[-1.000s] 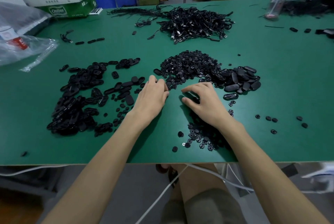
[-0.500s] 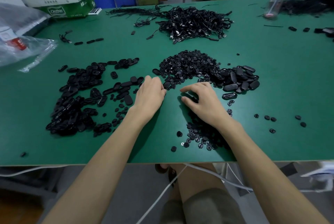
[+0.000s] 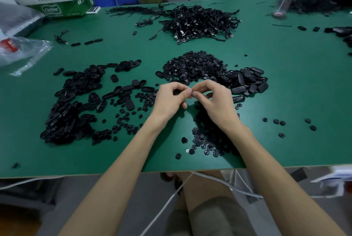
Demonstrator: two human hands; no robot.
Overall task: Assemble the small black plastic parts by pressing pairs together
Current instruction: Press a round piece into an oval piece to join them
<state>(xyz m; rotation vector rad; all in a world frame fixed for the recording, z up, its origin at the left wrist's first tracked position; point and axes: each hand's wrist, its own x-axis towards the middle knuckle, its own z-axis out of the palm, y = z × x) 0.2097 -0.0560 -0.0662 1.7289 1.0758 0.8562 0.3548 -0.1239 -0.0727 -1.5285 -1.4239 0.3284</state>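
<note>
Hands meet: my left hand (image 3: pixel 169 99) and right hand (image 3: pixel 216 102) pinch small black parts (image 3: pixel 177 92), fingertips touching. Part heaps (image 3: pixel 66 106) flank them on the tabletop (image 3: pixel 285 93); cable tangle (image 3: pixel 200 22) beyond. Carton (image 3: pixel 57 5) reads "Cestbon".

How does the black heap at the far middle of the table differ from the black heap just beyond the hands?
The far heap is tangled cords with plugs; the near heap is loose small round pieces. The far heap trails strands to the left; the near heap is a compact mound, touching larger oval shells on its right. Both are black and lie on the green table.
</note>
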